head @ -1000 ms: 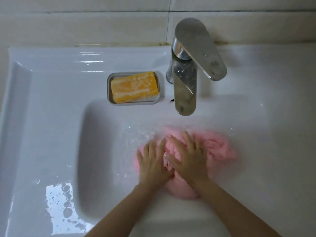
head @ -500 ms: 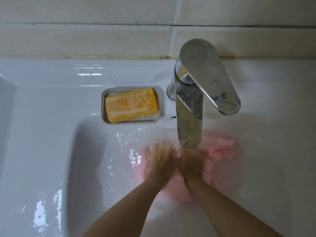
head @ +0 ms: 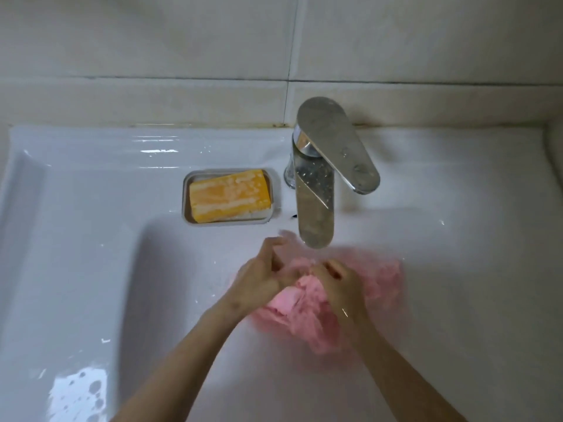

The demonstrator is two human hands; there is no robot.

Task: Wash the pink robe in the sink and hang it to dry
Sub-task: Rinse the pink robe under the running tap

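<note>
The pink robe (head: pixel 307 312) lies bunched and wet in the basin of the white sink (head: pixel 91 239), just below the spout of the chrome tap (head: pixel 316 205). My left hand (head: pixel 262 275) curls its fingers into the cloth at the bundle's left side. My right hand (head: pixel 341 284) grips a fold on top of the bundle, right beside the left hand. Both hands are wet and slightly blurred. The part of the robe under my hands is hidden.
A yellow bar of soap (head: pixel 230 194) lies in a grey dish (head: pixel 185 196) on the sink ledge, left of the tap. The tiled wall (head: pixel 182 56) rises behind the sink. Water pools on the left ledge (head: pixel 79 391).
My hands went from flat, fingers spread on the robe, to curled and gripping it. They pushed up under the spout, then drew back a little.
</note>
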